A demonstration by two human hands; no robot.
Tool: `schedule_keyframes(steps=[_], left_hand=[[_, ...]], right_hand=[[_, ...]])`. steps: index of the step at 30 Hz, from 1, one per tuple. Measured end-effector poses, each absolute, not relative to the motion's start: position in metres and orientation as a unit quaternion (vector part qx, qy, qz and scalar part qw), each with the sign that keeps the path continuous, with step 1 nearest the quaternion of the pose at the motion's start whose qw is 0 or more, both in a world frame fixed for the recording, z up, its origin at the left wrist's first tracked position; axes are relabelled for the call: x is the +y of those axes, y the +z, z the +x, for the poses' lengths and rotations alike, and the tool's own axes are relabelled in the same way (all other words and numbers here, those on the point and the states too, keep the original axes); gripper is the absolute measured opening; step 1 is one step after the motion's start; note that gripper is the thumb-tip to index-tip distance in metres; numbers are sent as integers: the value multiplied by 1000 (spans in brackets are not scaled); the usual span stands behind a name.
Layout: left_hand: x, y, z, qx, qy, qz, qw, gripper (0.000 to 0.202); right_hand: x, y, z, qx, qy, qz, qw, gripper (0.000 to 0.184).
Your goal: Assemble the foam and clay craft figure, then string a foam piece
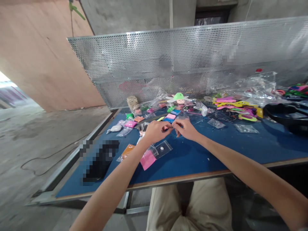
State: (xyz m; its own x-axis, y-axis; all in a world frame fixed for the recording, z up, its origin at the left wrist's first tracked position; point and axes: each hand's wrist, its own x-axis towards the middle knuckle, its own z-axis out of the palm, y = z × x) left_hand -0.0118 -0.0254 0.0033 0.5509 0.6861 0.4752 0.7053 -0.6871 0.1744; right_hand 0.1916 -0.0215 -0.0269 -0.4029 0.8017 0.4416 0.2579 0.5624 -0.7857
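My left hand (157, 131) and my right hand (185, 129) meet over the middle of the blue table (216, 154), fingers pinched together on a small item I cannot make out. Just below my left hand lie a pink packet (147, 159), an orange packet (128, 150) and a clear little bag with a white dot (163, 149). Beyond my hands sits a foam figure with a green cap (179, 97) among several small coloured packets (171, 116).
A perforated metal screen (192, 61) stands along the table's far edge. Coloured foam shapes (237, 107) and clear plastic bags (255, 85) pile at the right, with a black round object (284, 114). A dark blurred object (99, 162) lies near the table's left edge.
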Motion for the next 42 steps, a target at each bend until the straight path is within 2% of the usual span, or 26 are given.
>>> schedule_keyframes(steps=[8,26,32,42], left_hand=[[-28,2,-8,-414,-260,-869,82,10],[-28,3,-9,-404,-282,-867,76,21],[-30,3,-10,-379,-262,-883,83,16],[-29,0,-9,-354,-258,-897,62,16]], right_hand=[[-30,-22,187,-766,328,-355,423,29],[-32,-21,188,-785,271,-346,436,24],[-30,-20,192,-791,318,-347,391,23],[-29,-17,197,-817,312,-330,355,26]])
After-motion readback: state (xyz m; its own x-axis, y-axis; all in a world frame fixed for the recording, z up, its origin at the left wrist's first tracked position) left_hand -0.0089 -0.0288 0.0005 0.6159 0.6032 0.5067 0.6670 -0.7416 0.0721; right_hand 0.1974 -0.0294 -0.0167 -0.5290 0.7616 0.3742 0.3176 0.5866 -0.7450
